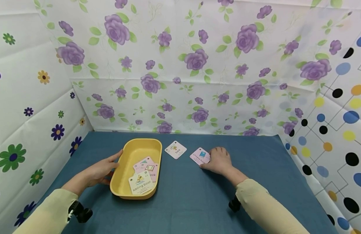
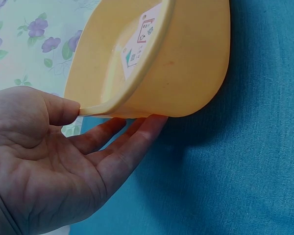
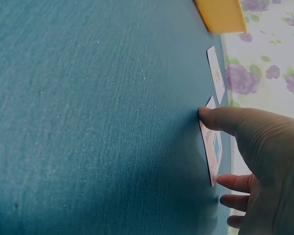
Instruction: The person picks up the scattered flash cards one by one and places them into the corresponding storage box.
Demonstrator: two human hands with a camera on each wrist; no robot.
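My left hand (image 1: 99, 170) holds the left rim of a yellow plastic basin (image 1: 116, 182). In the left wrist view the thumb lies on the rim, with the fingers against the outer wall. Inside the basin are several picture cards, the top one a "sailing boat" card (image 1: 141, 183). My right hand (image 1: 220, 161) grips the right side of a pink "Chinese book" card (image 1: 199, 156) at table level. The right wrist view shows the thumb at one edge of that card and a fingertip at its far corner; the palm hides part of the card in the head view.
A white "bee" card (image 1: 175, 149) lies between the basin and the right hand. The blue-green tablecloth (image 1: 186, 201) ends at a floral curtain (image 1: 180, 97) at the back. Patterned sheets stand at the left and right sides.
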